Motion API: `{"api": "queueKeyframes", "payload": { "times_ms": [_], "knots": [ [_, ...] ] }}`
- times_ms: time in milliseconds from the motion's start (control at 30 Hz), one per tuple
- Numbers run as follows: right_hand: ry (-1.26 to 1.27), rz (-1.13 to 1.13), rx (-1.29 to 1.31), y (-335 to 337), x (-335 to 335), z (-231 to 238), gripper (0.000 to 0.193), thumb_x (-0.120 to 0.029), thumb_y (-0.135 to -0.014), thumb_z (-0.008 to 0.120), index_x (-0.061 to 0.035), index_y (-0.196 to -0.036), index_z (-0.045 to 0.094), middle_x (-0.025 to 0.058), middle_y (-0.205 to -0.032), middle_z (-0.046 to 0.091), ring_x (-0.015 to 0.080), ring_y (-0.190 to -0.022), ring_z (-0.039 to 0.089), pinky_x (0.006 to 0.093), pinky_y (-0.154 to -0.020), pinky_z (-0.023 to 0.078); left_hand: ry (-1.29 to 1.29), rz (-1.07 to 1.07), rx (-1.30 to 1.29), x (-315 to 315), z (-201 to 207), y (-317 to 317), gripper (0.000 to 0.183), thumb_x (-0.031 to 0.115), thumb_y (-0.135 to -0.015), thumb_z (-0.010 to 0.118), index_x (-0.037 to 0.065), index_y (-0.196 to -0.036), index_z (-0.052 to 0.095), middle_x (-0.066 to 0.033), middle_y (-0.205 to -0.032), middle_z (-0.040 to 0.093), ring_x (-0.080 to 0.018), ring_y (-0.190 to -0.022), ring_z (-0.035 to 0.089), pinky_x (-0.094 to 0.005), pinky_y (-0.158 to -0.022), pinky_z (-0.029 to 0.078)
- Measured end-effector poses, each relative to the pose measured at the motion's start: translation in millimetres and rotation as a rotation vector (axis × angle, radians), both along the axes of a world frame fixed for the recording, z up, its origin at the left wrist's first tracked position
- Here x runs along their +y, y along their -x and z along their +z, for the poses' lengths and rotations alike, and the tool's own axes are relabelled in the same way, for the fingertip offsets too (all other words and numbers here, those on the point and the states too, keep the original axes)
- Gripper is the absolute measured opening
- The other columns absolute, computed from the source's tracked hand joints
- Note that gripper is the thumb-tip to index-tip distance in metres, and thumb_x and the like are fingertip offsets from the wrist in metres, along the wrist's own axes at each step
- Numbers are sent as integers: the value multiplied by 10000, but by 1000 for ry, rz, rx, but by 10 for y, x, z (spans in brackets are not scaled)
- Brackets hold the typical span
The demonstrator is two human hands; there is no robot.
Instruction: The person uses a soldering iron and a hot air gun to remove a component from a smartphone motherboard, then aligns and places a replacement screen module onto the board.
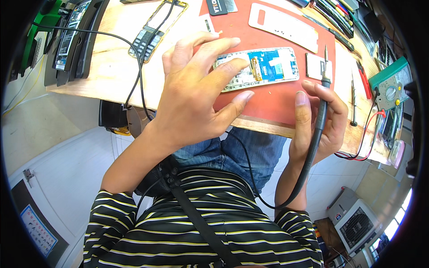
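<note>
An opened phone point(275, 67), with blue inner parts and a ribbon cable showing, lies on a red mat point(266, 105). My left hand point(196, 85) reaches over its left end, fingers spread and nothing in them. Fingers and thumb hover at or touch the phone's left part; contact is hard to tell. In my right hand point(328, 109), right of the phone, is a soldering iron point(321, 105) with a black handle. Its metal tip points up and away from me, and its cable curves down past my forearm. A small white and black block point(315, 66) lies beside the phone.
A white phone back cover point(283, 27) lies behind the phone. At the right are tweezers point(337, 38), a screwdriver point(353, 100), red-handled pliers point(363, 80) and a green multimeter point(390, 91) with leads. A phone frame point(154, 33) and black cables point(139, 67) occupy the left.
</note>
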State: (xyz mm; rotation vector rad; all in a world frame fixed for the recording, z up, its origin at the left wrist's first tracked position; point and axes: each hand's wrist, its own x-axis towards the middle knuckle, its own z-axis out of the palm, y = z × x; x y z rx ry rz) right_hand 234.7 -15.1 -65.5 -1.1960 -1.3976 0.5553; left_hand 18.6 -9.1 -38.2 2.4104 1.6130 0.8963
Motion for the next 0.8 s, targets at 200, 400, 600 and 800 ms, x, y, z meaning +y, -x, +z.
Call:
{"api": "queueKeyframes", "payload": {
  "times_ms": [200, 400, 600, 800],
  "knots": [
    [26, 41, -189, -23, 14, 12, 295, 70, -915, 694, 45, -1193, 601, 189, -1143, 714, 222, -1081, 700, 335, -962, 553, -16, -41, 33, 1, 85, 4, 415, 212, -725, 851, 174, -1134, 797, -120, -1383, 645, -357, -1260, 521, -443, -1088, 385],
    [27, 55, -231, -24, -5, 37, 293, 93, -914, 676, 46, -1191, 591, 207, -1124, 706, 239, -1053, 707, 351, -949, 565, 36, -43, 113, -18, 111, 9, 399, 263, -711, 860, 204, -1105, 821, -134, -1410, 631, -385, -1289, 497, -470, -1110, 375],
    [30, 108, -232, -20, 14, 82, 291, 110, -902, 672, 30, -1172, 600, 219, -1124, 694, 257, -1077, 699, 371, -997, 539, 62, -42, 123, -8, 107, 23, 416, 285, -705, 859, 191, -1108, 820, -155, -1381, 644, -386, -1282, 506, -472, -1105, 380],
    [4, 67, -107, 17, 32, 64, 349, 113, -803, 765, -27, -1111, 677, 164, -1046, 765, 281, -1020, 649, 378, -956, 484, 90, -50, 133, 4, 117, 18, 426, 284, -693, 865, 178, -1103, 819, -164, -1361, 653, -383, -1272, 515, -469, -1105, 375]
  ]
}}
